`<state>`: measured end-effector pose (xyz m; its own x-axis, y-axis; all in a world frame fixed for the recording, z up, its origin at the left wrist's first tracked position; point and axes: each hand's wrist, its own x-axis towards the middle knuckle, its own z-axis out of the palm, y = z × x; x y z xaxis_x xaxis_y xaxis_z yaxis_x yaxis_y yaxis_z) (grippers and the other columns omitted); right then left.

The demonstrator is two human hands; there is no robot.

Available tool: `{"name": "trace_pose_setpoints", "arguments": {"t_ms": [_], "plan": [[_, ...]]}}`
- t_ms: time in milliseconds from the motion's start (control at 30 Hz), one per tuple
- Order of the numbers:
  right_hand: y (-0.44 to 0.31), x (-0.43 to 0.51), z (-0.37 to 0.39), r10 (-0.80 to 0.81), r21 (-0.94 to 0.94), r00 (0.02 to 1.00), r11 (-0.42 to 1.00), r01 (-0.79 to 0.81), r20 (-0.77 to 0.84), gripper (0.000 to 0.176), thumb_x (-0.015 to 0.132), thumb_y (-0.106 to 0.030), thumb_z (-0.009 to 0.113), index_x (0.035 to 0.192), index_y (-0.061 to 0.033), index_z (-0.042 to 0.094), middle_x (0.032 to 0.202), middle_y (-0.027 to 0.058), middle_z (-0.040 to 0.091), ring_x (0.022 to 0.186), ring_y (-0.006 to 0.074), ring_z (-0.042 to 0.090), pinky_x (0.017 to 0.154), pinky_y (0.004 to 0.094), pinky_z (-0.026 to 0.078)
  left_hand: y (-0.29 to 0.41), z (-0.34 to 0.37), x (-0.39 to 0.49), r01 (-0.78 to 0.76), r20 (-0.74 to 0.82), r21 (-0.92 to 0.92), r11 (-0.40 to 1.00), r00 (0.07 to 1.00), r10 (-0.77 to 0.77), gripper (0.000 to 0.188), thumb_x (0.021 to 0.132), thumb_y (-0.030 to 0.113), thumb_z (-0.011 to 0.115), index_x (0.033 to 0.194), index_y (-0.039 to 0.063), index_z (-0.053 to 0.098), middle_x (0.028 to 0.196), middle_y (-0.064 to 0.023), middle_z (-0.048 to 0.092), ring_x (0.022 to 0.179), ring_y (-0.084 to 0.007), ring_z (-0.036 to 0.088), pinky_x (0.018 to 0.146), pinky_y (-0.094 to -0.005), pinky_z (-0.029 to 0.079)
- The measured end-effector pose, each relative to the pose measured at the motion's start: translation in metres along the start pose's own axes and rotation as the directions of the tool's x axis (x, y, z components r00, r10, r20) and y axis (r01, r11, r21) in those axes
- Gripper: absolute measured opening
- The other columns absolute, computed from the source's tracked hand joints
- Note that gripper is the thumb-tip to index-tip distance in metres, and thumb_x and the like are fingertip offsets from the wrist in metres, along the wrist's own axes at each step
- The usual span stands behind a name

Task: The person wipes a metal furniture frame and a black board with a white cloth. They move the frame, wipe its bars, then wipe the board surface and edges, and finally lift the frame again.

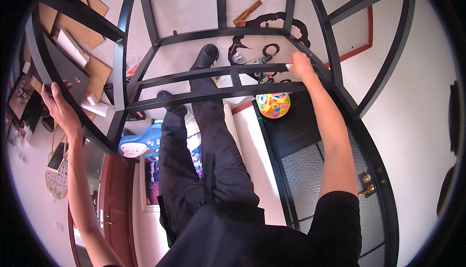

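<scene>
A black metal frame [225,93] of square bars surrounds the space before me, and my legs show beneath its near bars. At the left, my left hand [60,103] rests against an outer curved bar, its fingers apart and partly behind the bar. My right hand [301,66] is closed on a small piece of white cloth or paper [288,67] at the right end of an inner crossbar [214,71]. Whether its fingers also grip the bar is hidden. A power tool [260,76] lies on the floor below that crossbar.
Cardboard pieces [93,19] and a grey panel [69,68] lie at the left. A blue ride-on toy [145,141] stands near my feet. Beyond the crossbars are a brown folded strip [247,13] and a dark wavy-edged piece [300,30]. A colourful ball [273,105] sits at the right.
</scene>
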<state>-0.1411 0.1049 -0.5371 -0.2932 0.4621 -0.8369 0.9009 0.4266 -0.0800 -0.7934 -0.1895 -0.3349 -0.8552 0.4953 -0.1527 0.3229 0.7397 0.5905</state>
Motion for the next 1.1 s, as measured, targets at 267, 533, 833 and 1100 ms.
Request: {"name": "trace_pose_setpoints", "arguments": {"t_ms": [267,533,833,1100], "plan": [[-0.150,0.003,0.023,-0.329,0.297,0.944,0.904,0.307,0.028,0.013,0.073,-0.004,0.083,0.082,-0.0014,0.074,0.088,0.0211,0.076,0.091,0.0383,0.077,0.083,0.0489,0.061,0.010,0.002,0.000,0.008,0.018,0.049,0.999,1.000,-0.009,0.050,0.113,0.044,0.054,0.142,0.003,0.054,0.109,-0.0093,0.077,0.095,-0.0151,0.072,0.082,-0.0291,0.053],[-0.098,0.000,0.009,-0.178,-0.278,0.983,0.948,0.157,-0.052,0.013,0.086,-0.003,0.065,0.092,-0.0034,0.077,0.100,0.0238,0.075,0.097,0.0408,0.076,0.083,0.0512,0.063,0.005,0.002,0.005,-0.050,0.027,0.061,0.997,0.998,0.048,0.055,0.113,0.043,0.055,0.144,-0.002,0.051,0.108,-0.0133,0.076,0.093,-0.0180,0.073,0.085,-0.0312,0.054],[-0.089,-0.134,-0.014,0.364,0.549,0.710,0.835,0.037,-0.602,0.019,0.087,-0.001,0.070,0.104,-0.0006,0.062,0.099,0.0176,0.069,0.094,0.0386,0.070,0.084,0.0449,0.055,0.014,0.006,-0.001,-0.052,-0.037,0.111,0.992,0.998,0.057,0.060,0.110,0.048,0.058,0.143,-0.003,0.052,0.095,-0.0170,0.074,0.085,-0.0228,0.071,0.082,-0.0376,0.055],[-0.224,-0.171,0.196,0.646,0.886,0.640,0.448,0.123,-0.416,0.020,0.086,0.007,0.070,0.104,-0.0014,0.068,0.102,0.0100,0.073,0.094,0.0240,0.072,0.080,0.0364,0.058,0.038,0.006,-0.008,-0.032,-0.002,0.118,0.992,0.999,0.032,0.065,0.109,0.053,0.057,0.141,-0.003,0.052,0.092,-0.0137,0.076,0.088,-0.0229,0.076,0.085,-0.0363,0.057]]}}
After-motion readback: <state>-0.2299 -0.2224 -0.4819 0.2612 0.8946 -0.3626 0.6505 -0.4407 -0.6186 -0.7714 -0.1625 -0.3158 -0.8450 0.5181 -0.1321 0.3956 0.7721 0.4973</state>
